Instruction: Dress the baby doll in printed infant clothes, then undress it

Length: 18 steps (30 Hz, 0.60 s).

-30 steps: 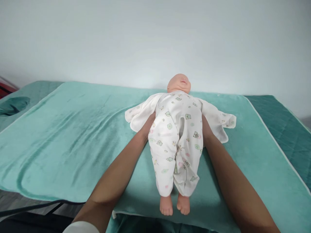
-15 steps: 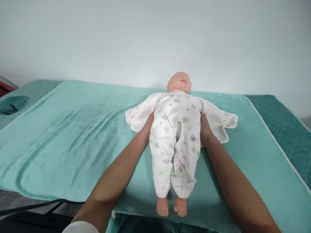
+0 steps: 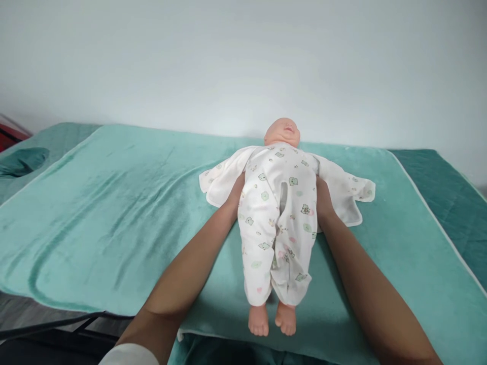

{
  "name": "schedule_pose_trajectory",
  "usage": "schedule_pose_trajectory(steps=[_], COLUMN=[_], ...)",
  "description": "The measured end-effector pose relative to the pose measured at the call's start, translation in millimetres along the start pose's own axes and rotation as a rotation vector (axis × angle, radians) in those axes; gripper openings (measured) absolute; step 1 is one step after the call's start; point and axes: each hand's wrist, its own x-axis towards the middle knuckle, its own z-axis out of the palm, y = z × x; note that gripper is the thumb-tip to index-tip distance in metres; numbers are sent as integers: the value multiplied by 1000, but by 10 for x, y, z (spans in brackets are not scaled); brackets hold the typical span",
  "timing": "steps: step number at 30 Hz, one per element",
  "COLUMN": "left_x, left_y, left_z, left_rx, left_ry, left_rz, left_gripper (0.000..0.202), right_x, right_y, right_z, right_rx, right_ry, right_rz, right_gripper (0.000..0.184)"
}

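A baby doll (image 3: 282,133) lies on its back, its head toward the wall and its bare feet toward me. White clothing (image 3: 262,218) printed with small green and pink animals covers its body and legs, with a slit at the crotch. White sleeves and flaps (image 3: 342,187) spread out to both sides; the doll's arms do not show. My left hand (image 3: 239,186) grips the doll's left-of-view side at the torso. On the opposite side, my right hand (image 3: 322,191) holds it likewise. The fingers of both hands are hidden behind or under the doll.
A mint-green plush blanket (image 3: 114,213) with some creases covers the bed. Darker green quilted cover (image 3: 452,203) shows at the right end. Behind stands a plain white wall (image 3: 228,61). A black bar (image 3: 49,324) runs at the lower left.
The doll's head sits slightly lower against the wall and its feet slightly higher in the picture. The whole view has shifted a little; both hands keep their places at its sides.
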Motion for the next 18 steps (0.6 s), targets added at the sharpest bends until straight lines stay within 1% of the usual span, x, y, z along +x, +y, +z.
schedule_pose_trajectory(steps=[2,3,6,8,11,14,18], left_x=[17,18,-11,-39,-73,-87,-85], left_y=[10,22,71,101,133,155,169], left_z=[-2,-6,-29,-47,-62,-63,-64], left_rx=[-27,-26,-5,-23,-29,10,60], left_ry=[-27,-29,-7,3,27,68,92], left_rz=[-44,-41,29,47,87,132,194], left_gripper=[35,35,33,32,32,31,33], right_x=[-12,-17,-25,-28,-30,-29,-14], right_y=[-48,-75,-143,-153,-96,4,50], right_z=[-7,-6,8,23,42,48,32], right_rx=[39,66,150,190,271,409,573], right_ry=[-3,1,33,50,63,65,11], right_rz=[12,33,133,169,190,233,220], right_gripper=[25,28,32,33,31,33,34])
